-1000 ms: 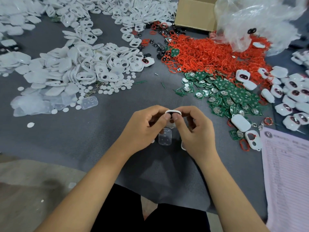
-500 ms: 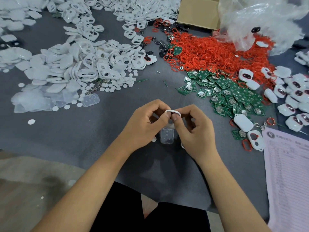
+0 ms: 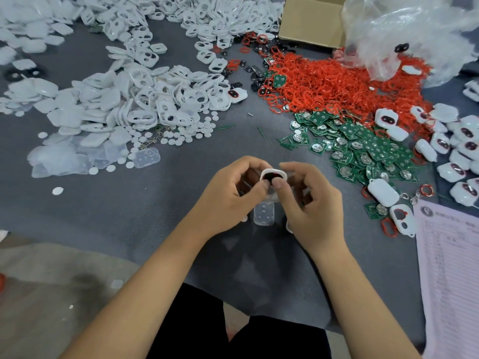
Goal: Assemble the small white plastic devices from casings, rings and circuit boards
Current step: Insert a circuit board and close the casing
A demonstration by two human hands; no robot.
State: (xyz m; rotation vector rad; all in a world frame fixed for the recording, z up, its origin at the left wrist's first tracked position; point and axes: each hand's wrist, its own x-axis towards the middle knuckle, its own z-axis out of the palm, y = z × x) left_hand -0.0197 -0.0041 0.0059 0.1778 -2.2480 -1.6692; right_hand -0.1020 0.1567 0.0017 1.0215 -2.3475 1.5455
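A small white casing (image 3: 273,177) sits pinched between both hands just above the grey table (image 3: 181,182), near the middle of the view. Its open face is turned up, showing something dark with a touch of red inside. The left hand (image 3: 228,198) curls round it from the nine o'clock side, thumb pressed on its near edge; the right hand (image 3: 311,203) closes on it from three o'clock, thumb tip beside the other. Both thumbs meet on the casing's lower rim.

Directly under the hands, at six o'clock, a clear moulded pad (image 3: 263,215) lies flat on the table.

Out toward ten o'clock spreads a big heap of white casing shells (image 3: 145,99), with little white discs (image 3: 181,133) scattered along its near edge. At one o'clock lies a mound of red rings (image 3: 337,86), and just nearer, at two o'clock, a spill of green circuit boards (image 3: 363,149). Finished white devices (image 3: 461,141) cluster at three o'clock by the table's edge. A cardboard box (image 3: 311,19) and a crumpled clear plastic bag (image 3: 414,29) stand at the far side, and a printed sheet (image 3: 451,268) lies at four o'clock.
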